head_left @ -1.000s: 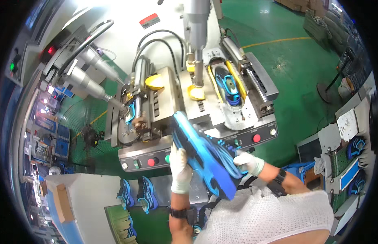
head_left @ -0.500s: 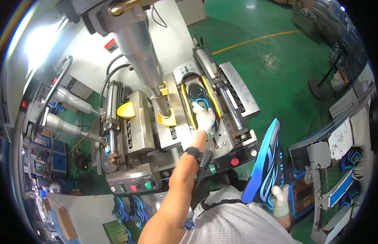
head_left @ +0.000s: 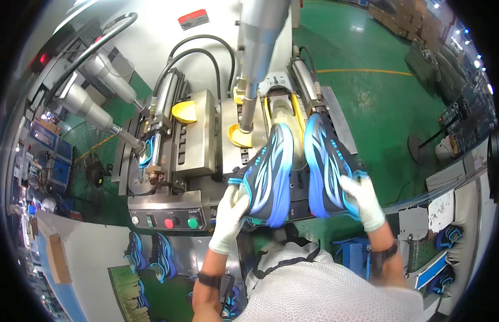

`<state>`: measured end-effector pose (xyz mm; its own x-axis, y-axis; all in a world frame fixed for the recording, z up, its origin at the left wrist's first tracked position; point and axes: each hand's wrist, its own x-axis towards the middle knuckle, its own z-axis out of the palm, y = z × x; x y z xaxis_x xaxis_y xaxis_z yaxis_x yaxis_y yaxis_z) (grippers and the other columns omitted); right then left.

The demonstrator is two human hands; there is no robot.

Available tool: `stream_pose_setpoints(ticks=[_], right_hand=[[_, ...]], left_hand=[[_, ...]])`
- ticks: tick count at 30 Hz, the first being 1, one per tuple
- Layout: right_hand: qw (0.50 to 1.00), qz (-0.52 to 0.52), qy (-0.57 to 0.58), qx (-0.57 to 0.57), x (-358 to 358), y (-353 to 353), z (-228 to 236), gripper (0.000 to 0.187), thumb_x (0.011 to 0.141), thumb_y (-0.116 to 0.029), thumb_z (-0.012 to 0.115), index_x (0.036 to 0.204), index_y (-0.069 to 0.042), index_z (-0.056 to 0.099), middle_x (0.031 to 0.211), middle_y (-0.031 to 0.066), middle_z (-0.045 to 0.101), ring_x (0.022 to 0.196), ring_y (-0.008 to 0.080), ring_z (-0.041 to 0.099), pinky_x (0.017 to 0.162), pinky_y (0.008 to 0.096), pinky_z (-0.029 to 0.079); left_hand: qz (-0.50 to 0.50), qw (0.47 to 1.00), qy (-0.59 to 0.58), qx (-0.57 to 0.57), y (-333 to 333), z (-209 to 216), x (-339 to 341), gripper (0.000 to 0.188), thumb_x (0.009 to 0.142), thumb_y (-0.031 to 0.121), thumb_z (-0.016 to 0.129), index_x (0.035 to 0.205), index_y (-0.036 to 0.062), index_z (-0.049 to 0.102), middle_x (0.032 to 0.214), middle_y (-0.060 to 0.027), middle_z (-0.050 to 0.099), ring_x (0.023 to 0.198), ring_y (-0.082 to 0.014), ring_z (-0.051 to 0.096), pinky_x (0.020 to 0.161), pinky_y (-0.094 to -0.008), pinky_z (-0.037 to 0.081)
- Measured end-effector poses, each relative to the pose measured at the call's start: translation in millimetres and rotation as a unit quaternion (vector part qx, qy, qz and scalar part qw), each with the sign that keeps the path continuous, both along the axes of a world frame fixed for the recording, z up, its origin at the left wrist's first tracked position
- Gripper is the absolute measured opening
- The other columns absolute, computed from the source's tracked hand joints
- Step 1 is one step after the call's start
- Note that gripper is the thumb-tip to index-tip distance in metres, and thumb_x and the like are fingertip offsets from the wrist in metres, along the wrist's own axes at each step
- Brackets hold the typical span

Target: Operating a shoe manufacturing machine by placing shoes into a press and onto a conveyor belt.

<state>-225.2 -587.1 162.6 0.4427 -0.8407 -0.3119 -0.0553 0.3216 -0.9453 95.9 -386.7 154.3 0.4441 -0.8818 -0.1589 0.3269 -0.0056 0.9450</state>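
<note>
2 blue-and-black shoes are held up before the press (head_left: 196, 142), side by side and slightly apart: the left shoe (head_left: 272, 177) is grasped at its collar by the gloved left hand (head_left: 233, 209), the right shoe (head_left: 329, 169) likewise by the gloved right hand (head_left: 366, 201). Behind their far ends, the press's right bay, lined with 2 yellow pads (head_left: 298, 114), contains a pale form (head_left: 283, 114). At the far left station, a piece with a bright blue edge (head_left: 148, 153) sits among the metal parts. Lower left, 2 more shoes (head_left: 162, 257) lie beside a green tray (head_left: 123, 284), with another at its edge; at right, a shelf (head_left: 435, 270) holds further blue shoes (head_left: 448, 236).

The held shoes hide part of the control panel (head_left: 166, 217), the fingers cover some of each collar, and the right forearm partly screens a blue bin (head_left: 350, 257), whose contents are hard to make out. Both held shoes' long axes run near to far, converging slightly away from the person; their toes seem to point toward the press, sole edges turned inward.
</note>
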Motion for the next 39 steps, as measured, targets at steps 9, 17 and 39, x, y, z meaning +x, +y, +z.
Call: stream_pose_setpoints(ticks=[9,17,39], right_hand=[[0.865,0.141,0.318,-0.361,236,-185,-111,0.03,0.073,-0.025,0.076,0.084,0.002,0.07,0.083,0.023,0.072,0.072,0.0327,0.071,0.07,0.0422,0.056],[0.957,0.186,0.109,-0.196,239,-204,-140,0.021,0.084,-0.019,0.077,0.073,-0.007,0.065,0.071,-0.0055,0.06,0.056,0.0065,0.05,0.051,0.0292,0.036],[0.612,0.417,0.264,-0.618,178,163,-187,0.092,0.084,-0.007,0.072,0.16,0.0,0.02,0.164,0.0307,0.018,0.153,0.0453,0.019,0.124,0.052,0.019]], left_hand=[[0.114,0.975,-0.025,0.187,246,1,-43,0.05,0.091,0.018,0.062,0.135,-0.0033,0.05,0.112,-0.0056,0.059,0.1,-0.0131,0.055,0.088,-0.028,0.047],[0.403,0.799,-0.193,0.403,299,-170,-80,0.071,0.092,0.011,0.067,0.15,-0.0088,0.03,0.143,-0.0275,0.048,0.133,-0.0356,0.049,0.114,-0.0392,0.036],[0.466,0.676,-0.398,0.409,622,-247,67,0.034,0.09,0.007,0.057,0.124,0.0049,0.062,0.13,-0.0175,0.062,0.124,-0.0381,0.055,0.111,-0.0479,0.041]])
